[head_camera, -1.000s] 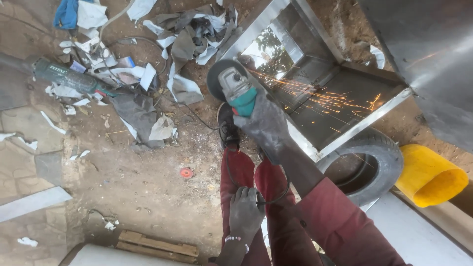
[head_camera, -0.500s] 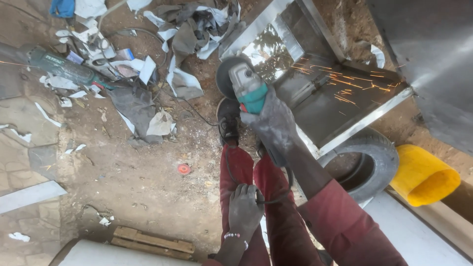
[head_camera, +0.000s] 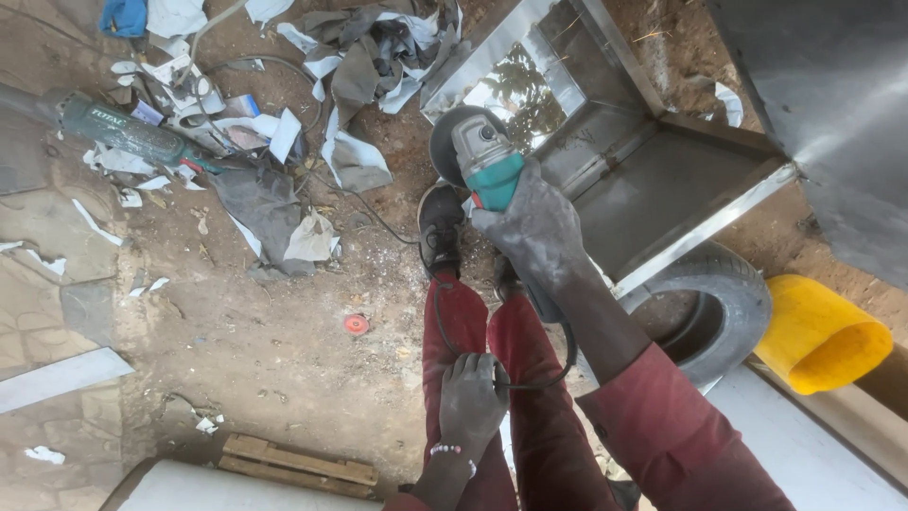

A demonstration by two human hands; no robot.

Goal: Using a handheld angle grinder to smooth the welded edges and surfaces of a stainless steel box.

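My right hand [head_camera: 534,232] grips a teal and grey angle grinder [head_camera: 478,156], its disc held just off the near edge of a shiny sheet-metal box [head_camera: 662,189] on the ground. No sparks show at the disc. My left hand [head_camera: 470,399] rests on my left thigh, fingers closed over the grinder's black power cord [head_camera: 437,317], which loops across my red trousers. My dark shoe [head_camera: 441,225] stands on the dirt beside the box.
A black tyre [head_camera: 724,303] lies under the box's near corner, a yellow bucket [head_camera: 818,331] to its right. Scrap metal and paper litter [head_camera: 284,142] covers the ground upper left, with a second green power tool [head_camera: 123,128]. A wooden pallet piece [head_camera: 293,464] lies near.
Sparks flew from the disc against the metal box before; now they have stopped and the grinder has lifted slightly away. The view has shifted a little; my left hand stayed on the thigh.
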